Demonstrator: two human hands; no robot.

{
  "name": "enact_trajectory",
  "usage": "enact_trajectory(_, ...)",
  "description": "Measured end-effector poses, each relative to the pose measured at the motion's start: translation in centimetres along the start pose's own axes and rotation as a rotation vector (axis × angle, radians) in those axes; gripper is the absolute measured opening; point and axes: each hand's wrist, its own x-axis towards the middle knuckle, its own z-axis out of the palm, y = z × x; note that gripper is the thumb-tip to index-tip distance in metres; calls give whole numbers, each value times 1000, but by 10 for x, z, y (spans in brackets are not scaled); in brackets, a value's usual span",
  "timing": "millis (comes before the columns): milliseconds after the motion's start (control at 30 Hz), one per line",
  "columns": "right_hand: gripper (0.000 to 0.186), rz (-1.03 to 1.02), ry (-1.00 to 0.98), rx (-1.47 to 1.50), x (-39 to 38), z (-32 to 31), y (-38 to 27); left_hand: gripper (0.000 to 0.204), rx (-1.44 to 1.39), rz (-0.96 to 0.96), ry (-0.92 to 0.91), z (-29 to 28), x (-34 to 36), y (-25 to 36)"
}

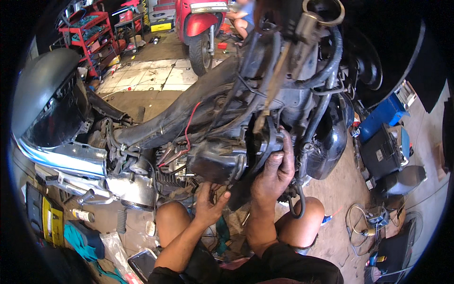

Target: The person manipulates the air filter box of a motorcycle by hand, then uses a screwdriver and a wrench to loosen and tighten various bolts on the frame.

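Observation:
In front of me stands a stripped scooter with its dark frame (179, 116) bare. A black box-shaped housing (215, 161) is mounted low on it. Against that housing's lower edge rests my left hand (210, 202), thumb apart from the fingers, whose tips are partly hidden beneath it. My right hand (275, 177) grips a black plastic part (270, 137) right of the housing, its index finger stretched upward along it. The far side of this part is hidden. A red wire (191, 120) runs down the frame above the housing, and a black hose (299, 203) loops beside my right wrist.
A red scooter (196, 28) and a crouching person (243, 19) are at the back, near a red tool rack (90, 40). Black-yellow toolbox (52, 215) and teal cloth (78, 240) lie left. A blue container (383, 116) and coiled cable (357, 220) lie right.

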Motion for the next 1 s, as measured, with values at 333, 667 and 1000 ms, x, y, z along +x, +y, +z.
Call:
enact_trajectory(333, 47, -4, 40, -16, -1, 8, -1, 40, 58, 38, -48, -6, 3, 7)
enact_trajectory(667, 44, -57, -18, -83, -4, 7, 2, 32, 130, 78, -37, -11, 6, 6)
enact_trajectory(1000, 43, 13, 39, 29, 1, 13, -1, 33, 7, 63, -57, -8, 8, 6)
